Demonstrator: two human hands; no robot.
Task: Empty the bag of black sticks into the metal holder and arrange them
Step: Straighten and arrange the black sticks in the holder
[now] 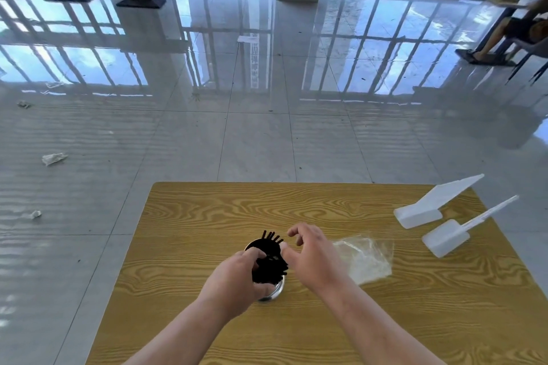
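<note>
A round metal holder (pixel 274 293) stands on the wooden table (pixel 296 207), filled with black sticks (pixel 270 268); a few stick tips fan out at its far rim. My left hand (pixel 237 281) wraps the holder's left side, with thumb and fingers closed around the bundle of sticks. Just right of the holder hovers my right hand (pixel 311 255), fingers spread and curled, thumb touching the sticks, nothing in its grasp. A clear plastic bag (pixel 366 259) lies flat and crumpled on the table to the right of that hand.
Two white plastic scoop-like pieces (pixel 430 204) (pixel 453 234) lie at the table's right edge. Beyond the table is a glossy tiled floor with paper scraps (pixel 53 158). A seated person (pixel 510 32) is at the far right.
</note>
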